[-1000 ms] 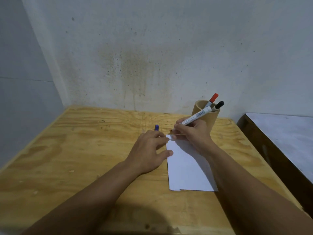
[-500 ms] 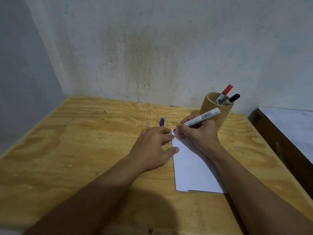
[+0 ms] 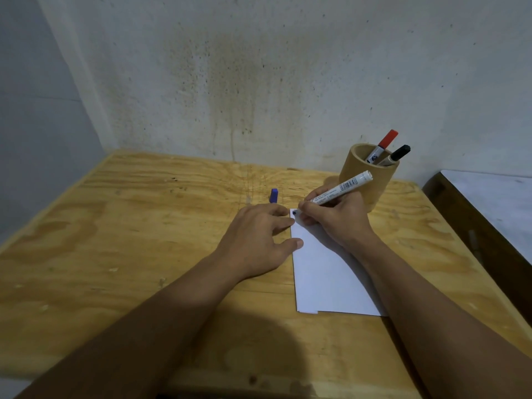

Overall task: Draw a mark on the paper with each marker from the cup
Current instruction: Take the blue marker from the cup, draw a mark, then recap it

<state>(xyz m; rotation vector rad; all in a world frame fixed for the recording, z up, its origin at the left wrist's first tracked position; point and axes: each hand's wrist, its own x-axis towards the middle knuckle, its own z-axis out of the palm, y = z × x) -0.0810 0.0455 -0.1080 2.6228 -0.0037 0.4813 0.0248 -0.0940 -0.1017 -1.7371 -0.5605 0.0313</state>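
Note:
A white sheet of paper (image 3: 325, 272) lies on the plywood table (image 3: 144, 240). My right hand (image 3: 334, 218) grips an uncapped white marker (image 3: 342, 187), whose tip touches the paper's top left corner beside a small dark mark (image 3: 294, 213). My left hand (image 3: 259, 236) rests flat with fingers spread, its fingertips pressing on the paper's left edge. The marker's blue cap (image 3: 273, 195) lies on the table just beyond my left hand. A round wooden cup (image 3: 368, 180) behind my right hand holds a red-capped marker (image 3: 383, 145) and a black-capped marker (image 3: 395, 155).
A stained wall rises close behind the table. A second, white-topped surface (image 3: 495, 205) with a dark edge stands to the right across a narrow gap. The table's left edge runs along a grey wall.
A small dark mark has appeared at the paper's top left corner under the marker tip. Both hands stay roughly where they were; the camera view has shifted slightly.

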